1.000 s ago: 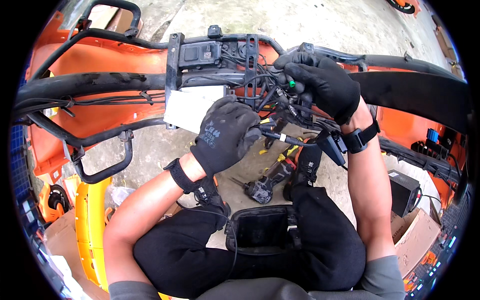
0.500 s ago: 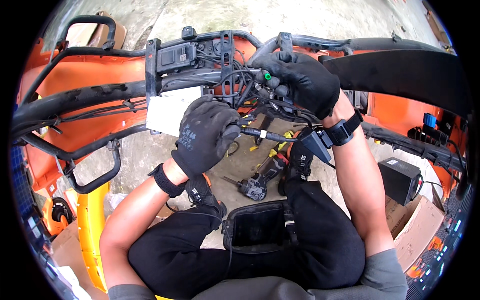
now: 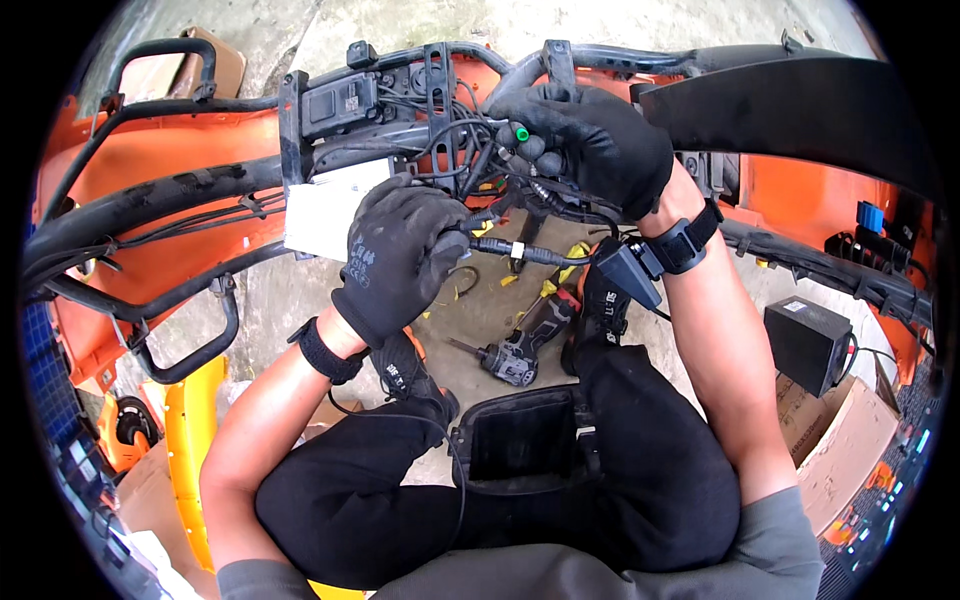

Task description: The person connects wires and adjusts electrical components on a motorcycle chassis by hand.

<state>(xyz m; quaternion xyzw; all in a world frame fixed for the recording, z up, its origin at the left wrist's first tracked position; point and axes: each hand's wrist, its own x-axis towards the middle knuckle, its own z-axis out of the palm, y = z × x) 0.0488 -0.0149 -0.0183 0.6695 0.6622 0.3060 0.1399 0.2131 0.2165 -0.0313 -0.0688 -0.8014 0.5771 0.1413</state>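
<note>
Both my hands wear black gloves and work at the wiring of a vehicle's black tube frame [image 3: 150,205]. My left hand [image 3: 400,255] is closed, thumb and fingers pinched on a black cable [image 3: 545,256] with a white band. A second thin cable end [image 3: 484,217] lies by its index finger. Farther right, my right hand [image 3: 610,145] curls at the wire bundle, its fingers closed around a black connector with a green end [image 3: 521,134]. The palm side and part of the connector are hidden. Tangled black wires [image 3: 462,150] run between the hands.
A white sheet [image 3: 325,215] lies beside my left hand. Below, on the floor, are a cordless power tool [image 3: 515,355], yellow-handled pliers or cutters [image 3: 550,285] and a black open bin [image 3: 520,440]. A black box [image 3: 805,345] rests by a carton [image 3: 850,450] at right.
The view has shifted slightly, so the frame and hands sit a little farther left and up. Both hands keep their grips, with only small finger movement.
</note>
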